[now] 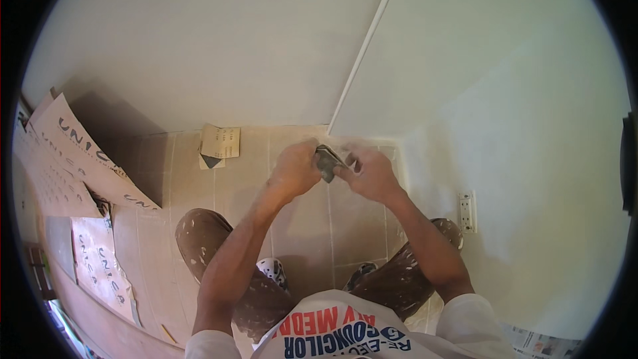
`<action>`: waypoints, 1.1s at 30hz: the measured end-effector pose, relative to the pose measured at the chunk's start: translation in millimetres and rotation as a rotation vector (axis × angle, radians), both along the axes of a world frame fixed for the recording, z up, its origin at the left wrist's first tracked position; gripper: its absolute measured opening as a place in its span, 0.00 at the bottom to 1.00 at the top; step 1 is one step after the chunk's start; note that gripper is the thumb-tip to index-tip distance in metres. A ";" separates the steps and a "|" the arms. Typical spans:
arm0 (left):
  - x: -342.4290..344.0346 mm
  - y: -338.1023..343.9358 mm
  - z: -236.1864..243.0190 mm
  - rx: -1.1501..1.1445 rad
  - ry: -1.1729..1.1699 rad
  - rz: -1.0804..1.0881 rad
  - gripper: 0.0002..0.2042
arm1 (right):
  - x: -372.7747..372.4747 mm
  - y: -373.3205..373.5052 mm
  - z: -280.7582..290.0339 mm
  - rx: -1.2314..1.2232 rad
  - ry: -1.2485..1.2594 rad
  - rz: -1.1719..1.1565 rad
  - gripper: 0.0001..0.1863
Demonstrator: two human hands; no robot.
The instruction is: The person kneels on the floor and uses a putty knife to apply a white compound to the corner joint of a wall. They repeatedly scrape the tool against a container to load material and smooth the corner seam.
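In front of me, above the tiled floor, both hands meet at a small folded piece of dark grey sandpaper (pixel 326 163). My left hand (pixel 296 169) has its fingers closed on the left edge of the sheet. From the other side, my right hand (pixel 373 174) pinches the right edge, where a paler strip shows; its fingers are slightly blurred. On the floor by the far wall lies another sandpaper sheet (pixel 222 142), tan backing up, with a dark corner showing beneath it.
A white vertical trim strip (pixel 367 43) runs down the far wall to the floor. The right wall carries a white power outlet (pixel 468 212). Large printed sheets (pixel 86 139) lean at the left. Newspaper (pixel 541 344) lies at the lower right. My paint-spotted knees (pixel 203 239) flank my arms.
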State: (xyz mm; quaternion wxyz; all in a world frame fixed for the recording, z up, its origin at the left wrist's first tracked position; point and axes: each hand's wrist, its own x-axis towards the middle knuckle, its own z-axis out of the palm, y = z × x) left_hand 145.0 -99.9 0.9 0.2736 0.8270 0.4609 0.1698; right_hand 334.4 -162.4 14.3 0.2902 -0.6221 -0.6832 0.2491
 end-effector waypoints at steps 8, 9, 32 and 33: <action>3.3 -6.5 42.3 -0.385 -0.583 0.107 0.08 | -5.6 -1.3 -6.4 0.037 0.296 -0.034 0.12; 2.5 -6.4 38.0 -0.483 -0.599 0.074 0.09 | -6.5 -1.7 -3.6 -0.031 0.312 -0.011 0.12; 7.3 -4.0 15.0 0.256 -0.173 -0.263 0.13 | 0.4 -0.3 -5.8 -0.274 0.420 0.055 0.16; 7.1 -2.6 13.3 0.224 -0.300 -0.200 0.14 | 1.1 1.1 -1.1 -0.317 0.546 0.019 0.15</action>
